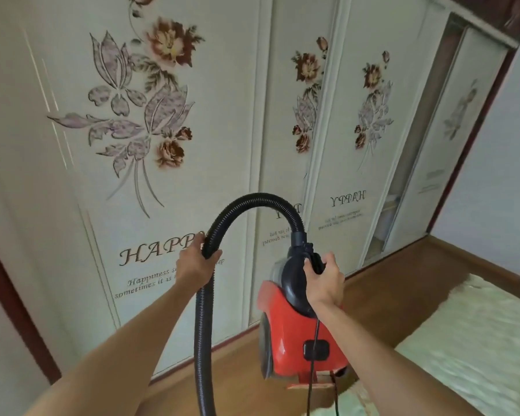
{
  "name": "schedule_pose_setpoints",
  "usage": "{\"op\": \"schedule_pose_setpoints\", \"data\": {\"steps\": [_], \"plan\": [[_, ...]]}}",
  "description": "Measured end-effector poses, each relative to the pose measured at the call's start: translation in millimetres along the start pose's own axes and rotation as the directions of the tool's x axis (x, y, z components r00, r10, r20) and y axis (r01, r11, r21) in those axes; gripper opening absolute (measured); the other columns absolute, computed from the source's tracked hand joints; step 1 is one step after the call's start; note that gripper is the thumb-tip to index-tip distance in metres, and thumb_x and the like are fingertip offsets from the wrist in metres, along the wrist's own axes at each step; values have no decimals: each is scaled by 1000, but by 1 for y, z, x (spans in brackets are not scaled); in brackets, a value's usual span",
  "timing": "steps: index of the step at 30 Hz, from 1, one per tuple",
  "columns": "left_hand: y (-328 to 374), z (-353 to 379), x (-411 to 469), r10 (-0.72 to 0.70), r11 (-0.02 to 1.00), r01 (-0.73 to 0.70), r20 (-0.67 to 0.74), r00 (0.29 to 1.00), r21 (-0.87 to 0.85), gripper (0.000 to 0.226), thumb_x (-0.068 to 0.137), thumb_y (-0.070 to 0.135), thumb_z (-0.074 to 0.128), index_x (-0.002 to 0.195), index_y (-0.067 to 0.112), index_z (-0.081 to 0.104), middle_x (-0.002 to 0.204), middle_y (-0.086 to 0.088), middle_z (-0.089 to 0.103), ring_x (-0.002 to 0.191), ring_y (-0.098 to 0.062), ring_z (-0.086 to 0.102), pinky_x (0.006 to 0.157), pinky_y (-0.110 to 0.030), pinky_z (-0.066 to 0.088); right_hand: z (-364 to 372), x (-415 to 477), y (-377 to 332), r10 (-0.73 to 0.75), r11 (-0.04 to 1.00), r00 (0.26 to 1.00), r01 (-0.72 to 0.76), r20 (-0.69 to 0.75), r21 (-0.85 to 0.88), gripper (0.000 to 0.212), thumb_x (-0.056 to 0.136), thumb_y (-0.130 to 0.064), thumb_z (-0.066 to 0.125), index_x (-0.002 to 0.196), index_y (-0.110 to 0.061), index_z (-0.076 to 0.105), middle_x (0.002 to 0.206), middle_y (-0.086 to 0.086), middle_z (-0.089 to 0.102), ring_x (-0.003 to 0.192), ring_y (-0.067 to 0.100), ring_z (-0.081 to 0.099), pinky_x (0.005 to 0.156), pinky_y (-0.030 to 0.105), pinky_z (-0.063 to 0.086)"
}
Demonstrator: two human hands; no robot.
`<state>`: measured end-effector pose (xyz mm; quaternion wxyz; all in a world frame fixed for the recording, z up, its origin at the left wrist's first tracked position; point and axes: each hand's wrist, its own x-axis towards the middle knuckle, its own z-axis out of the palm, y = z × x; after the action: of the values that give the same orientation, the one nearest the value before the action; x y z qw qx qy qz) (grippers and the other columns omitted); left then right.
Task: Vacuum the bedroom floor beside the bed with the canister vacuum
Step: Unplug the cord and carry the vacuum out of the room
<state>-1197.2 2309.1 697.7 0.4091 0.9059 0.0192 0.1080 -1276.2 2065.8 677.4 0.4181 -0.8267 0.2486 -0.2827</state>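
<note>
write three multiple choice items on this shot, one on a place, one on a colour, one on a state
1. Where is the bed relative to the canister vacuum?
A. to its right
B. to its left
C. above it

2. What colour is the vacuum's body?
A. blue
B. red
C. grey

3. The left hand is:
A. open and flat
B. a fist holding nothing
C. gripping the black corrugated hose

Answers:
1 A, the pale green bed fills the lower right corner, past the vacuum.
2 B, the shell is plainly red.
3 C, its fingers curl round the hose just below the arch.
</note>
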Motion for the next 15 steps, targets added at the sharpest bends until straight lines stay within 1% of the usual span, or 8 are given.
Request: {"op": "schedule_pose_setpoints", "data": {"steps": [2, 4, 7, 10, 15], "plan": [[12, 16, 25, 63, 998, -62, 35, 997, -15, 34, 92, 35, 66, 119, 20, 52, 86, -3, 64, 65, -17, 56, 61, -30, 43, 0, 21, -3, 10, 1000, 998, -11, -57, -6, 25, 96, -35, 61, 93, -14, 46, 85, 6, 64, 79, 32, 63, 54, 31, 41], [23, 34, 50, 104, 994, -102, 67, 992, -34, 30, 92, 36, 66, 113, 20, 51, 84, -4, 65, 63, -16, 58, 59, -30, 46, 0, 43, -2, 25, 1000, 995, -26, -93, -11, 24, 96, -33, 60, 94, -12, 48, 76, 0, 60, 73, 28, 59, 52, 30, 40], [41, 62, 81, 150, 988, -145, 106, 983, -53, 30, 92, 36, 66, 112, 19, 50, 80, -4, 63, 62, -16, 57, 53, -27, 43, 1, 73, 7, 33, 999, 988, -34, -152, -5, 23, 96, -30, 60, 93, -11, 49, 71, -3, 57, 68, 23, 54, 50, 31, 38], [59, 95, 108, 191, 981, -182, 155, 969, -71, 32, 92, 37, 66, 113, 19, 51, 80, -4, 63, 66, -23, 61, 59, -31, 46, 5, 106, 22, 54, 999, 977, -54, -206, 9, 23, 96, -29, 61, 92, -10, 50, 73, 0, 59, 70, 26, 56, 56, 35, 42], [91, 157, 160, 229, 972, -213, 212, 950, -95, 35, 92, 37, 67, 118, 19, 51, 85, -2, 63, 73, -24, 63, 64, -32, 49, 15, 174, 46, 94, 995, 964, -94, -248, 10, 20, 96, -29, 60, 92, -14, 49, 78, 4, 62, 72, 28, 59, 61, 40, 52]]}}
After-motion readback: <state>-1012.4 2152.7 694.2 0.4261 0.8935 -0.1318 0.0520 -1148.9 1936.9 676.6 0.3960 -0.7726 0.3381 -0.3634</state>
